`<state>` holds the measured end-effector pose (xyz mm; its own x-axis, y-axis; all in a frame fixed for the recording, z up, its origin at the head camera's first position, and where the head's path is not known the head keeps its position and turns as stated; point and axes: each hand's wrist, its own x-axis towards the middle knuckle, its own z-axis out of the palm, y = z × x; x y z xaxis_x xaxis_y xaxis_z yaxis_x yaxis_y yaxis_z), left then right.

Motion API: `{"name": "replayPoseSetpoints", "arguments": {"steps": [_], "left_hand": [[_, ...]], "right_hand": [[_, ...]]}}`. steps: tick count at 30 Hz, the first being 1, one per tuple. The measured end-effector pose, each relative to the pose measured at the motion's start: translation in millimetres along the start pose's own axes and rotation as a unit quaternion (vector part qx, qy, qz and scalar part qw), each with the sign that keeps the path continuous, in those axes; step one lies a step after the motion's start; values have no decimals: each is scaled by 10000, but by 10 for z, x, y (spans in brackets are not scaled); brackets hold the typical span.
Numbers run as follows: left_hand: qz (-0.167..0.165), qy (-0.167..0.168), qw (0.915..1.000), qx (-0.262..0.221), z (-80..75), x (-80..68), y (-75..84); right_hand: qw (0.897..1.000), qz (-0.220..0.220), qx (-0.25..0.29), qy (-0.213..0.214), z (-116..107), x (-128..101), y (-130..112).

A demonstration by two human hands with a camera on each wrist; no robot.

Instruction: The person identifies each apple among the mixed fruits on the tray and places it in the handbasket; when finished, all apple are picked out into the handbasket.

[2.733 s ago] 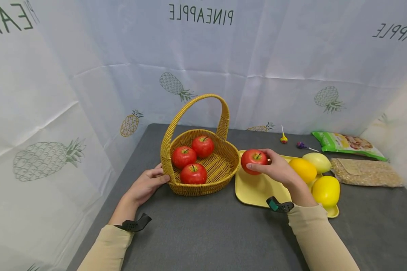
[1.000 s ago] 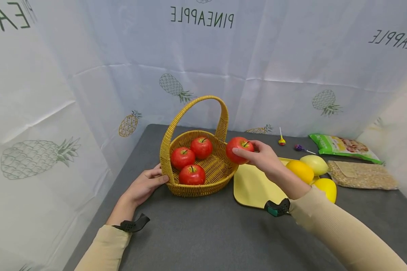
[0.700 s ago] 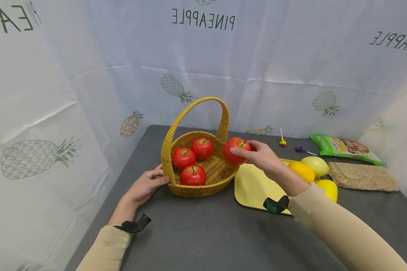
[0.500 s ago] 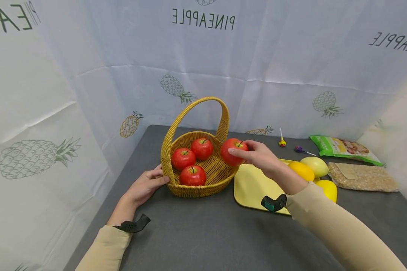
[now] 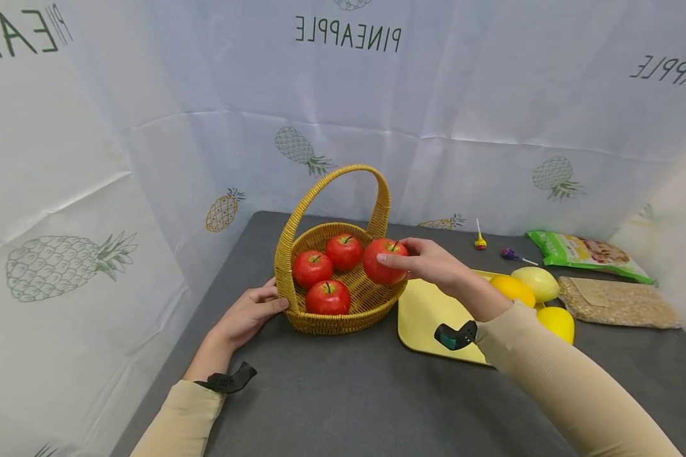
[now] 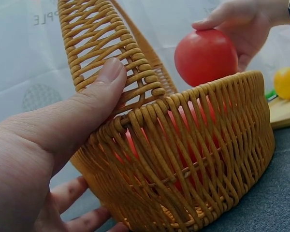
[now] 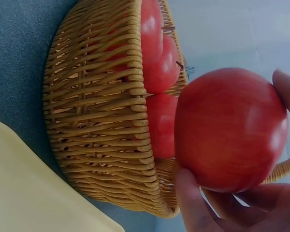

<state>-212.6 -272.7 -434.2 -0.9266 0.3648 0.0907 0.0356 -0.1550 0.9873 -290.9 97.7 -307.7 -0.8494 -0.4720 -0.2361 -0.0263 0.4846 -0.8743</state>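
A yellow wicker basket (image 5: 343, 325) with a tall arched handle stands on the grey table and holds three red apples (image 5: 328, 298) on its left side. My left hand (image 5: 246, 317) grips the basket's left side, the thumb (image 6: 99, 87) pressed on the foot of the handle and the fingers along the outer wall. In my right hand (image 5: 434, 263) is a fourth red apple (image 5: 382, 261), held between thumb and fingers. The left wrist view shows this apple just above the rim; in the head view it overlaps the basket's right part, stem up.
Right of the basket lies a yellow tray (image 5: 434, 317), bearing an orange-yellow fruit (image 5: 514, 291), a pale green one (image 5: 537, 284) and a yellow one (image 5: 557, 325). Behind are two lollipops (image 5: 480, 243), a green packet (image 5: 591, 254) and a bag of grains (image 5: 620, 301). A pineapple-print curtain (image 5: 480, 95) hangs behind.
My right hand has carried the apple from over the tray leftward to the basket's right side, lately moving a little further left and down. My left hand has kept its hold on the basket.
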Motion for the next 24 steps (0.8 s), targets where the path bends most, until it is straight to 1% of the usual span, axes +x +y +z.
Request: {"name": "replayPoseSetpoints", "arguments": {"steps": [7, 12, 19, 24], "left_hand": [[76, -44, 10000, -11, 4, -3, 20], [120, -52, 9999, 5, 0, -11, 24], [38, 23, 10000, -7, 1, -11, 13], [34, -6, 10000, 36, 6, -14, 12]], "right_hand": [[9992, -35, -93, -388, 25, 26, -53], [9986, 15, -148, -513, 52, 65, -87], [9974, 20, -140, -709, 81, 91, -110], [9960, 42, -138, -881, 99, 108, -111]]}}
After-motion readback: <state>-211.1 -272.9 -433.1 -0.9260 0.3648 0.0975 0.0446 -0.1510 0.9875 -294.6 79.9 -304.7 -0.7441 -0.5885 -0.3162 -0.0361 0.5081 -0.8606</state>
